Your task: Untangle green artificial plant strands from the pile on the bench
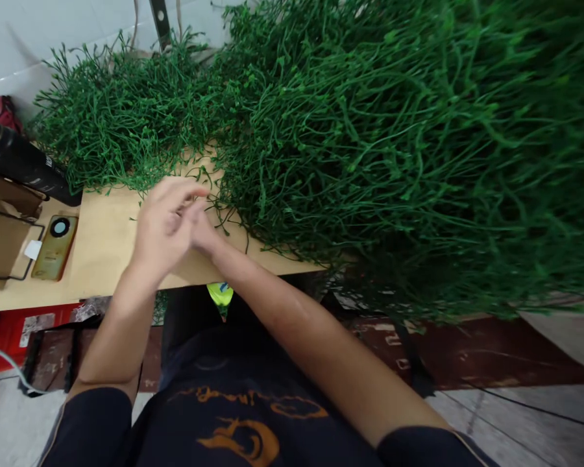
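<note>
My left hand (161, 224) and my right hand (198, 220) are together over the near part of the tan tabletop (109, 243). The fingers of my left hand curl over toward my right hand, with the index finger reaching right. Anything between the hands is hidden, and the fingers are a little blurred. My right hand's fingers are mostly covered by my left. Just beyond them lie a few loose green stems (219, 211). A large heap of thin, branching green stems (370, 143), like artificial plant parts, fills the right side.
A smaller pile of green stems (126, 110) stands at the back left by the wall. At the left are a black cylinder (24, 159), a gold phone (54, 248) and a cardboard box (2, 240). A red container (34, 327) sits below the table edge.
</note>
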Demonstrator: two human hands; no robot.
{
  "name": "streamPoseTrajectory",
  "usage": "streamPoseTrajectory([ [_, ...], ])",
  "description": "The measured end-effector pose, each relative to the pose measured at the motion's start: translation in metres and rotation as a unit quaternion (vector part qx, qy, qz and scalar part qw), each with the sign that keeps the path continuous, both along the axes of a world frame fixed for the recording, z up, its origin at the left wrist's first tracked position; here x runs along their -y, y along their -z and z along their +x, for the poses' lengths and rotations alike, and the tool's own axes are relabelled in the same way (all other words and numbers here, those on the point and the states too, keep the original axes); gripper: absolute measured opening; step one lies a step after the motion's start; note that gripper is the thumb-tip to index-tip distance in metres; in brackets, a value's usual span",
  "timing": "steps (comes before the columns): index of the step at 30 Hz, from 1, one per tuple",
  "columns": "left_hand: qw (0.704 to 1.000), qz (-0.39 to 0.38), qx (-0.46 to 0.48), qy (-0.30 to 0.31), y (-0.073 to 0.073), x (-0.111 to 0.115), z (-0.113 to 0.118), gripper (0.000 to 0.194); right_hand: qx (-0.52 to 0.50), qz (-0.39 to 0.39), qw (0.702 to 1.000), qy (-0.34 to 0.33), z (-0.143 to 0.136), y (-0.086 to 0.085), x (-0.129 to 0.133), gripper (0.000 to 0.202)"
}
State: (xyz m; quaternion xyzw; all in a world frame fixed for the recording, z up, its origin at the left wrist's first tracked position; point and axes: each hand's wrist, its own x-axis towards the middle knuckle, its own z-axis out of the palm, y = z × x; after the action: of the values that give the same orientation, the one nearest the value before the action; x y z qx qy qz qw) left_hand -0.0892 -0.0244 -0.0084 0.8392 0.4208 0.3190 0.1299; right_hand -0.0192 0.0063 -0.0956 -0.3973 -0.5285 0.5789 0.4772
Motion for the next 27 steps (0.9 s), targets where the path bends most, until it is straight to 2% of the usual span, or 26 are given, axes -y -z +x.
streamPoseTrajectory([
  [2,0.998,0.010,-0.020,-0.065,0.016,-0.019,-0.036,0.030,-0.018,0.007,0.999,0.032,-0.001,-0.001,0.000,0.029],
  [4,0.994,-0.016,-0.054,-0.099,0.032,-0.033,-0.062,0.046,-0.027,0.018,0.998,0.051,0.000,-0.002,0.001,0.035],
  [6,0.990,-0.053,-0.066,-0.115,0.046,-0.040,-0.074,0.050,-0.026,0.033,0.997,0.057,0.002,-0.002,0.002,0.035],
  [8,0.989,-0.059,-0.056,-0.127,0.053,-0.042,-0.077,0.043,-0.031,0.038,0.997,0.057,0.003,-0.001,0.003,0.033],
  [13,0.990,-0.012,0.026,-0.141,0.051,-0.040,-0.077,0.023,-0.033,0.015,0.998,0.045,0.003,0.004,0.003,0.030],
  [19,0.985,0.000,0.129,-0.113,0.054,-0.043,-0.079,0.027,-0.029,0.025,0.999,0.039,0.002,0.007,0.001,0.036],
  [23,0.978,0.025,0.170,-0.116,0.052,-0.043,-0.079,0.021,-0.036,0.009,0.998,0.043,0.003,0.007,0.003,0.038],
  [25,0.980,-0.020,0.153,-0.126,0.048,-0.041,-0.083,0.018,-0.039,0.002,0.998,0.046,0.004,0.007,0.004,0.038],
  [27,0.981,-0.110,0.112,-0.116,0.044,-0.036,-0.087,0.017,-0.042,-0.004,0.998,0.052,0.003,0.006,0.004,0.039],
])
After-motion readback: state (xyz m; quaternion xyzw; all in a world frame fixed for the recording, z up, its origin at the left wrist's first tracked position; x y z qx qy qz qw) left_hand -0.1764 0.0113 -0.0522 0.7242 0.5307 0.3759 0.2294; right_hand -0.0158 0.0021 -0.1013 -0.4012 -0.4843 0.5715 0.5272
